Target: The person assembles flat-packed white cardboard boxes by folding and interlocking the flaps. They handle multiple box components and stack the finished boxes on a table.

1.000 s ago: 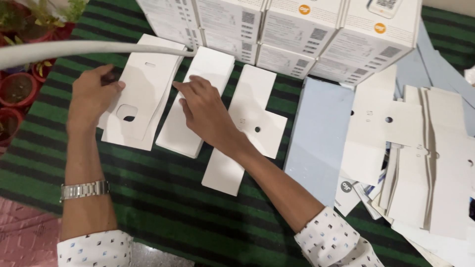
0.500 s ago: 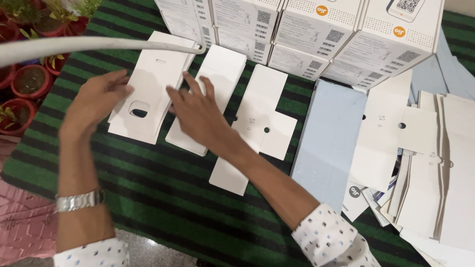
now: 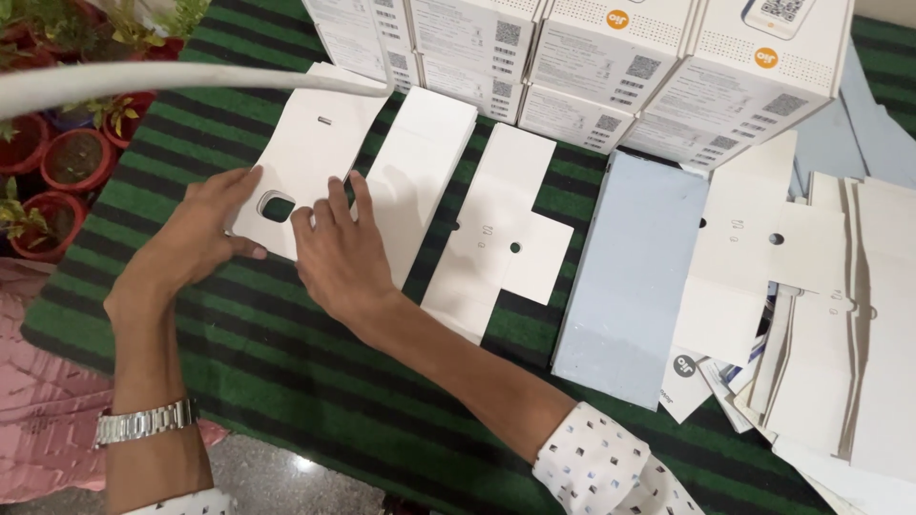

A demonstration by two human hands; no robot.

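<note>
On the striped desk, both hands are working one white card insert.
I am watching my left hand [image 3: 205,234] lying mostly open, fingers stretched along the lower left edge of the white die-cut card [image 3: 310,162] with the thumb tucked under its corner, so it is touching the card rather than clamping it. My right hand [image 3: 339,257] is resting flat and spread, fingertips pressing on the same card just beside its rounded cut-out [image 3: 278,207]; I am seeing no closed grasp there. That card is lying flat on the green striped cloth [image 3: 286,381] at the desk's far left, just beside a plain white panel [image 3: 420,172], with a notched white card [image 3: 501,234] to the right and a pale blue sheet [image 3: 630,267] further right. White printed boxes [image 3: 611,57] are standing in a row behind them.
</note>
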